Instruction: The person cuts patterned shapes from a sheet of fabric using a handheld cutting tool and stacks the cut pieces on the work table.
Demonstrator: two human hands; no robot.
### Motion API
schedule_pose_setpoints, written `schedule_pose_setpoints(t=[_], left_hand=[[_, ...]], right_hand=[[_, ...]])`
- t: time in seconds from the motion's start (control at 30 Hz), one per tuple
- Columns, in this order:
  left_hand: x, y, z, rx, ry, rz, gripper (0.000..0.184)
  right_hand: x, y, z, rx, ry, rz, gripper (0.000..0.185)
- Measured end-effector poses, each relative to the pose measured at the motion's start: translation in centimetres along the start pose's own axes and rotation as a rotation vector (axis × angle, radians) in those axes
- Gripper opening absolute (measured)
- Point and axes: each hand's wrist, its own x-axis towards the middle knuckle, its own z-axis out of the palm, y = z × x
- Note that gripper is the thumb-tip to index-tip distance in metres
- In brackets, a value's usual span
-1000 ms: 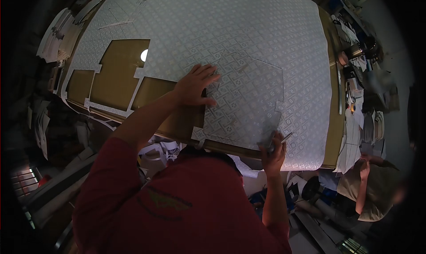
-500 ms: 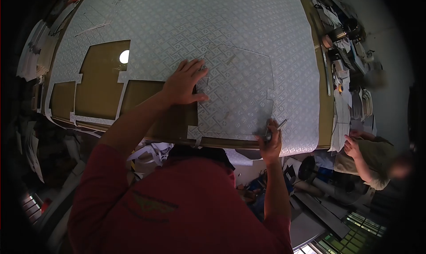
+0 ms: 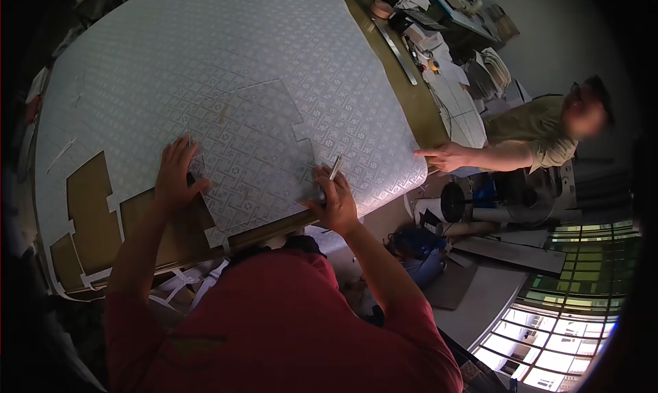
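Pale patterned sheet material (image 3: 329, 70) covers most of the table. On it lies a clear template (image 3: 253, 146) with notched edges, near the front edge. My left hand (image 3: 177, 175) rests on the template's left side, fingers spread, beside the cut-out openings (image 3: 92, 211) that show the brown tabletop. At the template's right front corner, my right hand (image 3: 335, 199) is closed around a slim pen-like tool (image 3: 336, 167) that points up and away. Its fingertips are near the template's edge, and a dark object under them is too small to make out.
At the right, a co-worker (image 3: 528, 132) in a khaki shirt reaches a hand (image 3: 444, 156) to the sheet's right edge. A metal ruler (image 3: 395, 50) lies on the brown table border (image 3: 411, 105). Papers and tools are beyond it. A barred window (image 3: 555, 324) is at lower right.
The view has swung to the right, so the table appears shifted left and tilted. The co-worker's arm now stretches out with a finger at the sheet's edge. My hands keep their places on the template.
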Motion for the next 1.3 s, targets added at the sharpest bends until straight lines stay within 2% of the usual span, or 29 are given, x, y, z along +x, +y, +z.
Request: schedule_pose_setpoints(t=[0.43, 0.63, 1.3], left_hand=[[-0.5, -0.4, 0.9, 0.067, 0.002, 0.016, 0.094], [0.0, -0.8, 1.2, 0.058, 0.015, 0.029, 0.094], [0.0, -0.3, 0.7, 0.065, 0.003, 0.013, 0.091]], right_hand=[[0.0, 0.0, -0.2, 0.009, 0.033, -0.021, 0.052], [0.0, 0.6, 0.3, -0.008, -0.042, -0.136, 0.053], [0.5, 0.0, 0.1, 0.003, -0.031, -0.142, 0.05]])
